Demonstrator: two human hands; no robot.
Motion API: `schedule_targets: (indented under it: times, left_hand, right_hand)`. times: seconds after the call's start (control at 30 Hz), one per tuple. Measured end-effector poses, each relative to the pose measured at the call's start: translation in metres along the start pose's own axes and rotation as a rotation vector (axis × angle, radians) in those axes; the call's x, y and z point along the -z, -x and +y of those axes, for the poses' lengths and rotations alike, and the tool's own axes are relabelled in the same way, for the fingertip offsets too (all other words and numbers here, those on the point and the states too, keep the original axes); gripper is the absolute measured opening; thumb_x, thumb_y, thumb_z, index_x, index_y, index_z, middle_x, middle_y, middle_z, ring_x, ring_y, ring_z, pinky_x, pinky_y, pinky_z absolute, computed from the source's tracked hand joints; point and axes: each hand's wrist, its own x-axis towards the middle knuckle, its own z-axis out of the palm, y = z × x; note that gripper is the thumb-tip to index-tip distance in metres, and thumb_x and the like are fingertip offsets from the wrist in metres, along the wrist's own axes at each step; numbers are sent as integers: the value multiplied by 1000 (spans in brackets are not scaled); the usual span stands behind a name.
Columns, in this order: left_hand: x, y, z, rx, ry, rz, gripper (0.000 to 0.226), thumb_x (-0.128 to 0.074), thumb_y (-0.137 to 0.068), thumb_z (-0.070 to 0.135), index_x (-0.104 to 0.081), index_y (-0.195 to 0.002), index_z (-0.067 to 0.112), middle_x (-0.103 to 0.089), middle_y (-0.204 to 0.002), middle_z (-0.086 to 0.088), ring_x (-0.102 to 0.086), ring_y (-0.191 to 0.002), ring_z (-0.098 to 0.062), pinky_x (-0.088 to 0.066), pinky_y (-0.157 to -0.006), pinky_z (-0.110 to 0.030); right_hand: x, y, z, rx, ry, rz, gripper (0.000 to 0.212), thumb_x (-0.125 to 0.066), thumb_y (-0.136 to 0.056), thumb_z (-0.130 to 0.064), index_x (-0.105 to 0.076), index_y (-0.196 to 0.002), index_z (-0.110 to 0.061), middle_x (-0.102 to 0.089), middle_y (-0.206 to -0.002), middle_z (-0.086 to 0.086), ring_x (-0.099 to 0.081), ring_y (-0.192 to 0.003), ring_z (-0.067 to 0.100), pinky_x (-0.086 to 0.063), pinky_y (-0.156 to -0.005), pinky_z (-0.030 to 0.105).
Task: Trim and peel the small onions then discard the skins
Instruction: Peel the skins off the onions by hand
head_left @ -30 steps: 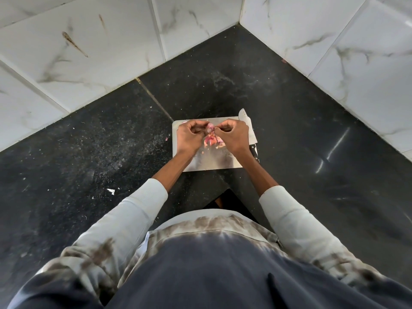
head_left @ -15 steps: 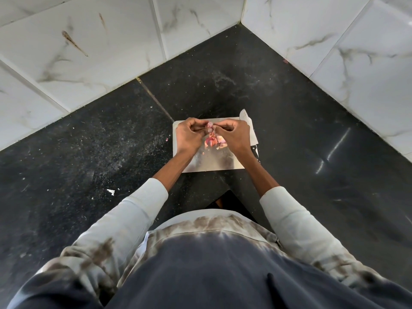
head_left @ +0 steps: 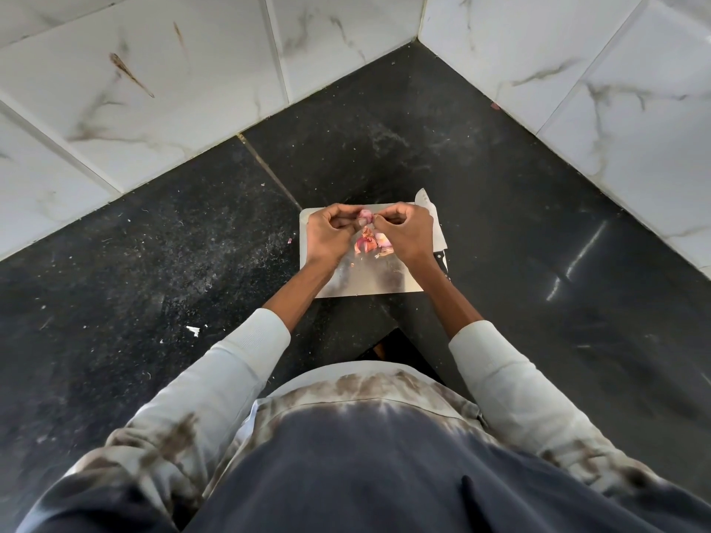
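Head view: left hand (head_left: 330, 232) and right hand (head_left: 404, 233) close together over far edge of cutting board (head_left: 369, 280). Both pinch small onion (head_left: 364, 217) between fingertips, fingers curled round it. Onion held just above board. Pink skins (head_left: 371, 243) lie on board, under hands, near its middle. Knife (head_left: 434, 221) lies along right edge of board, partly hidden by right hand. Board sits on black bench (head_left: 500, 186), near corner of white tiled walls (head_left: 154, 82).
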Motion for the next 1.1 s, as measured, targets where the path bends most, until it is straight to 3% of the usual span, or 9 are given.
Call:
schedule_targets:
  times: [0.17,0.53,0.73,1.1]
  left_hand:
    - [-1,-1,-1,73,63,-25,27,-81,-93,4,-79,-119,5,-81,-114,-9,-79,-107,-19,-62,-103,-45]
    - [2,-5,-7,204,195,-36,24,-78,-95,5,-80,-120,6,-81,-116,-12,-77,-114,-26,-58,-108,-53]
    - [0,-1,-2,210,216,23,30,-86,-88,12,-80,-117,6,-82,-112,-8,-79,-106,-22,-63,-101,-44]
    - [-1,-3,0,182,249,26,30,-89,-84,5,-79,-111,1,-82,-107,-13,-80,-101,-25,-63,-100,-46]
  right_hand:
    - [6,-2,0,-8,-29,-32,11,-82,-91,-29,-80,-94,-19,-75,-83,-10,-73,-77,7,-56,-67,9]
    - [2,-7,6,-100,-73,-54,15,-79,-95,-30,-77,-104,-18,-79,-100,0,-76,-93,16,-64,-91,31]
    - [2,-1,7,-62,-133,-89,33,-84,-90,-35,-79,-116,-15,-81,-107,-2,-78,-95,11,-64,-85,23]
    - [-2,-4,5,10,-35,-66,26,-81,-93,-25,-81,-115,-11,-76,-99,-9,-73,-85,1,-56,-76,7]
